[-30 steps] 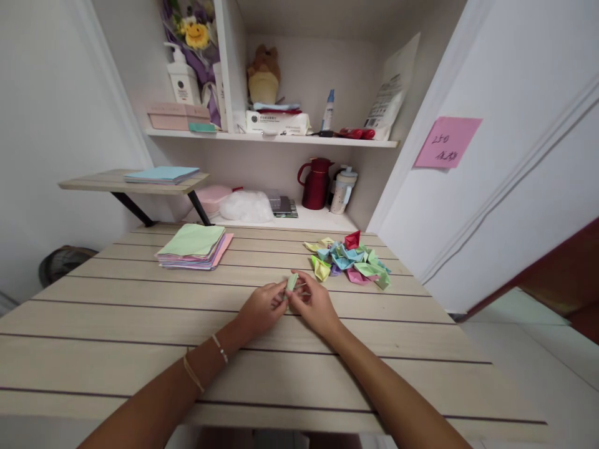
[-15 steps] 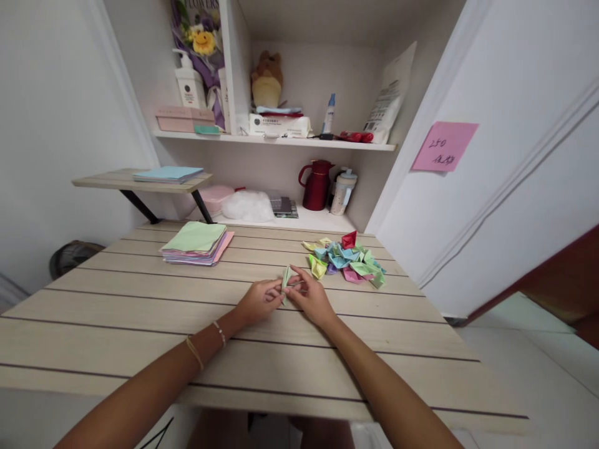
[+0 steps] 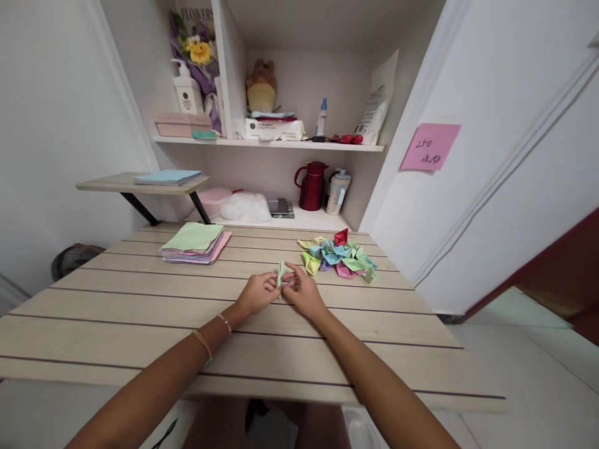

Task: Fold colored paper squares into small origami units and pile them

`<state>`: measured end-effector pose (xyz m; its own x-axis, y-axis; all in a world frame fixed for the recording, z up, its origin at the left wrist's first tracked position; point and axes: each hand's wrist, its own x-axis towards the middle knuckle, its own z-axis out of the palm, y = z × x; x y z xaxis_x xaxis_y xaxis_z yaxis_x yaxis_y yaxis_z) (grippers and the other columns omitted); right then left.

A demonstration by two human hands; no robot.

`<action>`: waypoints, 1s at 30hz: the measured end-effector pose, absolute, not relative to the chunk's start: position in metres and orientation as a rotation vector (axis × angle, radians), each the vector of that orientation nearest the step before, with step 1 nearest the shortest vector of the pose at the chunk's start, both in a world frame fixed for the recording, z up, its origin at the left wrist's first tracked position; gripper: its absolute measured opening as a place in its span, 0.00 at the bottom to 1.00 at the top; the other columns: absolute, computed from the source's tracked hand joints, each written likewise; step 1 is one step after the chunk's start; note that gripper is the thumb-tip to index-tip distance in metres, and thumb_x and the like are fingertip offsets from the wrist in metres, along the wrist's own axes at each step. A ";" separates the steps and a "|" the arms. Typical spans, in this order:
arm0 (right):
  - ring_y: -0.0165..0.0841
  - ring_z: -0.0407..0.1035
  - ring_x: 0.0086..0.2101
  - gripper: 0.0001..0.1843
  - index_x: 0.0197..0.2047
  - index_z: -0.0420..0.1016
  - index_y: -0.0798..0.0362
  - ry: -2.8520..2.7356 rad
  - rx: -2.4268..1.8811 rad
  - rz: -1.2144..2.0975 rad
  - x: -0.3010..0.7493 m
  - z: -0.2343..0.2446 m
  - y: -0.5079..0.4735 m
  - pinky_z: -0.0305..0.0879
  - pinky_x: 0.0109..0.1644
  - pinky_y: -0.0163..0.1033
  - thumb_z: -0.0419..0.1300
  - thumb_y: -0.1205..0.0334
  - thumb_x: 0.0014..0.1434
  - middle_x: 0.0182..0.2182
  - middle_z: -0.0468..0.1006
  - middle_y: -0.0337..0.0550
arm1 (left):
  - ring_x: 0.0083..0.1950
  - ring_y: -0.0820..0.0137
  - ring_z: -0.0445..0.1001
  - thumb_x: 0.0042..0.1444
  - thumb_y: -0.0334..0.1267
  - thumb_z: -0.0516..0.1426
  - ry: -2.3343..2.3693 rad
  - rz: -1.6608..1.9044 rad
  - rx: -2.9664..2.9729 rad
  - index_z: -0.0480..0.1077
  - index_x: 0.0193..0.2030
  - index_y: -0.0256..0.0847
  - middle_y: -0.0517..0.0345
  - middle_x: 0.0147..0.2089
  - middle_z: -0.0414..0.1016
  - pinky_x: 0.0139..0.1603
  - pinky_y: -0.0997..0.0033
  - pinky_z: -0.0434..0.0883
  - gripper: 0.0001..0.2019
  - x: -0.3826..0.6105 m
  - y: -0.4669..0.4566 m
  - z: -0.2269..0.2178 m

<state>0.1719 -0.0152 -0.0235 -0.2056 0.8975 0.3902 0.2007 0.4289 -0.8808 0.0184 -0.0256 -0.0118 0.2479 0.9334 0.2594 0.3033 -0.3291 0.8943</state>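
Observation:
A folded piece of pale green paper (image 3: 280, 274) is held upright between my two hands over the middle of the table. My left hand (image 3: 258, 292) pinches its left side, fingers curled. On the other side my right hand (image 3: 303, 289) grips it between thumb and fingers, partly hiding it. To the right lies a pile of folded paper boats (image 3: 333, 252) in blue, green, yellow, pink and red. A stack of square coloured paper (image 3: 194, 242), light green on top, sits to the left.
A small raised shelf (image 3: 107, 182) at the back left bears blue paper sheets (image 3: 167, 177). Behind the wooden table (image 3: 140, 312) stand a dark red jug (image 3: 312, 187) and a pale cup (image 3: 338, 193) in the cabinet. A pink note (image 3: 430, 147) is stuck on the right wall.
My head view has shifted slightly. Both hands stay at the green paper; their fingers have moved a little, and more of the paper's upright edge shows.

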 end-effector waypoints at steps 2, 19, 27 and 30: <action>0.26 0.67 0.26 0.30 0.53 0.61 0.52 -1.668 -0.978 0.849 0.173 -0.024 -0.015 0.67 0.33 0.34 0.57 0.70 0.44 0.34 0.72 0.41 | 0.24 0.75 0.69 0.43 0.32 0.55 1.139 1.096 1.781 0.72 0.34 0.32 0.56 0.25 0.73 0.24 0.79 0.65 0.10 0.021 -0.022 -0.014; 0.27 0.69 0.26 0.27 0.51 0.63 0.52 -1.639 -1.005 0.850 0.174 -0.026 -0.010 0.67 0.31 0.33 0.56 0.69 0.45 0.34 0.73 0.41 | 0.25 0.75 0.70 0.41 0.35 0.59 1.083 1.097 1.632 0.70 0.41 0.33 0.55 0.29 0.74 0.26 0.78 0.67 0.18 0.020 -0.018 -0.017; 0.28 0.69 0.26 0.27 0.50 0.64 0.53 -1.655 -1.034 0.809 0.174 -0.023 -0.013 0.67 0.31 0.33 0.56 0.70 0.43 0.33 0.74 0.41 | 0.25 0.76 0.70 0.42 0.33 0.58 1.103 1.074 1.701 0.70 0.43 0.32 0.55 0.29 0.74 0.26 0.78 0.68 0.18 0.021 -0.020 -0.016; 0.28 0.69 0.26 0.27 0.50 0.64 0.55 -1.652 -1.065 0.764 0.173 -0.020 -0.016 0.67 0.31 0.33 0.55 0.71 0.43 0.32 0.74 0.41 | 0.25 0.76 0.70 0.42 0.34 0.58 1.112 1.083 1.730 0.69 0.45 0.33 0.56 0.30 0.73 0.26 0.78 0.69 0.19 0.022 -0.022 -0.015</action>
